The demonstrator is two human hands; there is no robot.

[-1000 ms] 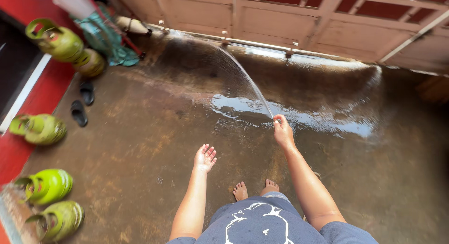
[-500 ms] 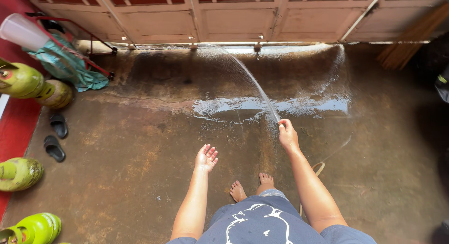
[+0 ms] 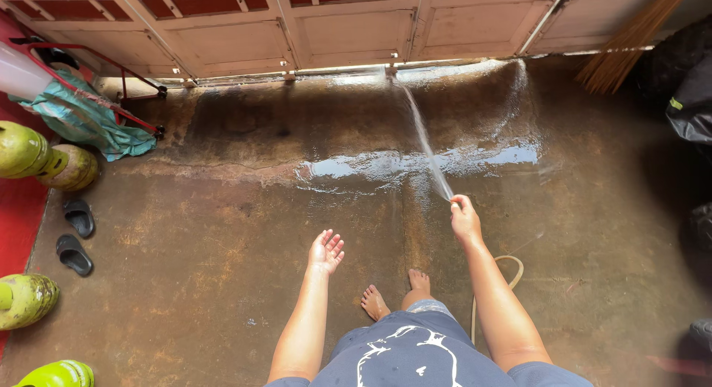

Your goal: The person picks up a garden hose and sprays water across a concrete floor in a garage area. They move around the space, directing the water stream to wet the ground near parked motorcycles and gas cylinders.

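My right hand [image 3: 464, 217] is closed around the end of a pale hose [image 3: 507, 270] that loops on the floor behind my arm. A thin jet of water [image 3: 424, 143] shoots from it toward the base of the folding door [image 3: 356, 31]. A shiny wet puddle [image 3: 415, 164] lies across the brown concrete floor [image 3: 222, 268] ahead of me. My left hand [image 3: 326, 251] hangs free in front of me, palm up, fingers spread, holding nothing. My bare feet [image 3: 397, 294] stand on the floor below both hands.
Green gas cylinders [image 3: 30, 153] line the left side, with a pair of dark sandals [image 3: 74, 235] beside them. A teal cloth [image 3: 85, 120] hangs on a red frame at far left. A straw broom [image 3: 630, 42] leans at far right, near black bags [image 3: 686, 90].
The view has swung to the right, so the cylinders slid toward the left edge. The water jet now lands further right along the door base. Both hands keep their pose.
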